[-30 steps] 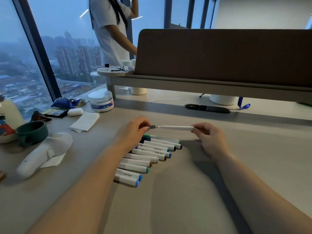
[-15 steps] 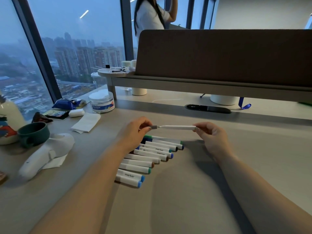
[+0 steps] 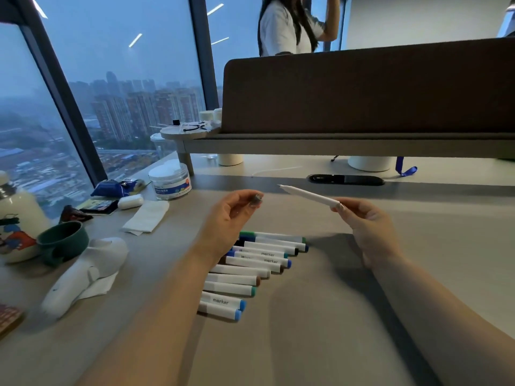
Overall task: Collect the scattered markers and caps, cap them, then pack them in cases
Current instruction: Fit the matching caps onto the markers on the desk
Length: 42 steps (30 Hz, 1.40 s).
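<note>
Above the capped row [image 3: 250,271], left hand [image 3: 228,218] pinches a cap [image 3: 257,198]; right hand [image 3: 367,232] pinches the marker [image 3: 309,195] by its tail, tip aimed for capping.

Desk [image 3: 320,330]: capped markers [image 3: 250,271], mug [image 3: 62,242], tissue [image 3: 146,220].

Dim bluish dusk light comes through the tall glass window [image 3: 125,79] on the far left, which mirrors ceiling strips. Soft shadows cross the near pale grey desk [image 3: 306,344]. Edges bend; details look soft.
</note>
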Each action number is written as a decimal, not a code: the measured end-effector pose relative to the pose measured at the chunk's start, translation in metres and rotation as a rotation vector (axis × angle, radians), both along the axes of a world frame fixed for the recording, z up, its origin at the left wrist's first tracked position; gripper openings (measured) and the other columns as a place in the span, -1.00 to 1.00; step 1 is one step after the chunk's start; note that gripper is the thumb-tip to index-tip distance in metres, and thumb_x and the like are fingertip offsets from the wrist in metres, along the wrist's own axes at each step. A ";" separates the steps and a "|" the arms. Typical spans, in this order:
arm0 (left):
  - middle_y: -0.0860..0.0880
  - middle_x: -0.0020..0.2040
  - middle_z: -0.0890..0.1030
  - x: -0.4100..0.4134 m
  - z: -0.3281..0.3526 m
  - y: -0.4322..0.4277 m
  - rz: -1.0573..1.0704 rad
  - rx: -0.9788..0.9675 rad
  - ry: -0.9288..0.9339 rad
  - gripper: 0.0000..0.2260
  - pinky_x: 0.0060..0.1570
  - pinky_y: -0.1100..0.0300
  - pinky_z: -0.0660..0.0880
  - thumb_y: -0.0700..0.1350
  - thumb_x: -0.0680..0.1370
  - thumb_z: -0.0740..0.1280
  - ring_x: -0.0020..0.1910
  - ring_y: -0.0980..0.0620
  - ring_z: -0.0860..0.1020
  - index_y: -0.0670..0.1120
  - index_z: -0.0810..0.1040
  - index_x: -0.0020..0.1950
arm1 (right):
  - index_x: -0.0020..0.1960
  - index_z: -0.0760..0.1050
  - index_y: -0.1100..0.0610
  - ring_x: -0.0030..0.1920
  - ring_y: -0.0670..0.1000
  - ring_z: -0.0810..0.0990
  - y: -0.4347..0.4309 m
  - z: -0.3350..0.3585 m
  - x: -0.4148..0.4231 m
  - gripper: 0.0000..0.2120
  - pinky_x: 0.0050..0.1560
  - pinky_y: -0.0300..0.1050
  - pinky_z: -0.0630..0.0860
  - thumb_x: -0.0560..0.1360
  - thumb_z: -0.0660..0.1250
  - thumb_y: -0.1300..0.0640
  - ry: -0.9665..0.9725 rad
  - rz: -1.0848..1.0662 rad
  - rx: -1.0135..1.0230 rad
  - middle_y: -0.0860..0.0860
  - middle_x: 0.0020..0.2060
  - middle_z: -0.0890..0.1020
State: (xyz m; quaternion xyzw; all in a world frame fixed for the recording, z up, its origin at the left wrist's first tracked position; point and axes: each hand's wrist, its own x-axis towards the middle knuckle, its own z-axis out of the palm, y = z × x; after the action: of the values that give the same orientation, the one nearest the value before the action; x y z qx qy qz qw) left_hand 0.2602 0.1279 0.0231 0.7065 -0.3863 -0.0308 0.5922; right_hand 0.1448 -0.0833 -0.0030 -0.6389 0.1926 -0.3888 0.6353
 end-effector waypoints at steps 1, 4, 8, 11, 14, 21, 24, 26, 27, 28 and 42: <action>0.13 0.04 0.59 -0.001 0.001 -0.001 -0.008 -0.011 -0.013 -0.82 -0.04 0.51 0.45 -0.18 0.58 0.23 0.02 0.36 0.54 0.04 0.50 0.13 | 0.05 0.58 0.17 -0.17 -0.17 0.54 0.000 0.001 0.000 -0.87 -0.11 -0.40 0.47 0.53 0.32 0.27 0.008 0.002 0.001 0.00 -0.18 0.63; 0.13 0.05 0.61 -0.002 0.001 -0.003 -0.022 -0.039 -0.033 -0.82 -0.05 0.51 0.44 -0.21 0.56 0.27 0.03 0.35 0.56 0.00 0.52 0.11 | 0.06 0.58 0.17 -0.14 -0.14 0.54 0.001 0.001 -0.001 -0.86 -0.06 -0.31 0.47 0.53 0.32 0.26 0.025 0.011 0.011 0.01 -0.16 0.63; 0.08 0.08 0.63 0.001 -0.003 -0.004 -0.007 -0.073 -0.032 -0.83 0.00 0.44 0.48 -0.23 0.55 0.29 0.08 0.23 0.58 -0.04 0.53 0.10 | 0.02 0.59 0.13 -0.09 -0.10 0.56 0.000 0.001 -0.001 -0.88 -0.02 -0.30 0.47 0.52 0.32 0.25 0.028 0.037 0.025 0.02 -0.14 0.65; 0.04 0.09 0.64 0.003 -0.006 -0.007 0.048 -0.096 0.067 -0.86 -0.06 0.40 0.53 -0.15 0.57 0.26 0.04 0.19 0.62 -0.08 0.48 0.12 | 0.06 0.59 0.18 -0.13 -0.14 0.58 0.001 -0.001 0.000 -0.86 -0.08 -0.38 0.48 0.52 0.33 0.26 0.014 0.067 0.013 0.02 -0.16 0.65; -0.01 0.06 0.67 0.000 -0.008 -0.014 0.059 -0.143 0.348 -0.79 -0.11 0.30 0.58 -0.06 0.61 0.18 -0.02 0.12 0.65 -0.13 0.45 0.17 | 0.07 0.58 0.20 -0.16 -0.17 0.60 0.005 -0.001 0.001 -0.85 -0.06 -0.39 0.52 0.51 0.33 0.28 0.010 0.108 0.001 0.02 -0.16 0.66; -0.07 -0.04 0.65 -0.003 -0.006 -0.019 0.187 -0.251 0.676 -0.83 -0.04 0.16 0.56 -0.02 0.58 0.24 -0.06 0.04 0.61 -0.09 0.52 0.05 | 0.00 0.60 0.18 -0.21 -0.24 0.61 0.010 0.001 0.001 -0.88 -0.06 -0.40 0.52 0.49 0.34 0.30 0.003 0.151 -0.005 0.02 -0.19 0.66; -0.06 -0.10 0.60 -0.002 -0.003 -0.020 0.212 -0.305 0.757 -0.90 -0.09 0.19 0.56 -0.07 0.58 0.27 -0.09 0.04 0.58 -0.08 0.50 -0.04 | -0.01 0.60 0.16 -0.15 -0.14 0.61 0.012 0.002 0.000 -0.87 0.00 -0.31 0.52 0.49 0.33 0.30 0.019 0.173 -0.013 0.03 -0.18 0.65; -0.08 -0.10 0.61 -0.001 -0.002 -0.019 0.188 -0.351 0.804 -0.90 -0.11 0.20 0.56 -0.10 0.58 0.27 -0.10 0.03 0.58 -0.11 0.52 -0.04 | -0.04 0.60 0.13 -0.14 -0.12 0.60 0.014 0.003 0.000 -0.87 -0.03 -0.34 0.53 0.49 0.34 0.31 0.028 0.177 -0.023 0.03 -0.17 0.65; -0.09 -0.10 0.61 -0.001 -0.002 -0.018 0.175 -0.368 0.816 -0.90 -0.12 0.21 0.57 -0.11 0.58 0.27 -0.11 0.04 0.59 -0.12 0.53 -0.02 | -0.04 0.59 0.12 -0.14 -0.12 0.60 0.014 0.003 0.000 -0.87 -0.04 -0.35 0.53 0.49 0.34 0.30 0.032 0.176 -0.024 0.03 -0.17 0.65; -0.09 -0.10 0.62 0.000 -0.002 -0.018 0.165 -0.379 0.820 -0.89 -0.13 0.22 0.57 -0.12 0.58 0.27 -0.11 0.04 0.60 -0.14 0.54 0.00 | -0.04 0.59 0.12 -0.14 -0.13 0.60 0.015 0.004 -0.001 -0.87 -0.04 -0.36 0.53 0.49 0.34 0.30 0.032 0.177 -0.021 0.03 -0.17 0.66; -0.03 -0.04 0.63 -0.001 -0.009 -0.018 0.215 -0.134 0.294 -0.90 -0.09 0.32 0.59 -0.18 0.58 0.26 -0.08 0.09 0.62 -0.07 0.52 0.07 | -0.03 0.59 0.11 -0.14 -0.13 0.60 0.016 0.003 0.000 -0.88 -0.08 -0.40 0.53 0.50 0.34 0.28 0.057 0.118 -0.072 0.02 -0.17 0.65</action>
State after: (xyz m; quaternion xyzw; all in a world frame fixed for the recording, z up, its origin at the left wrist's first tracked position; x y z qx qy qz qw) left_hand 0.2590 0.1097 0.0144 0.6904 -0.2194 -0.0444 0.6879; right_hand 0.1445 -0.0669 -0.0002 -0.6824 0.1586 -0.3392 0.6278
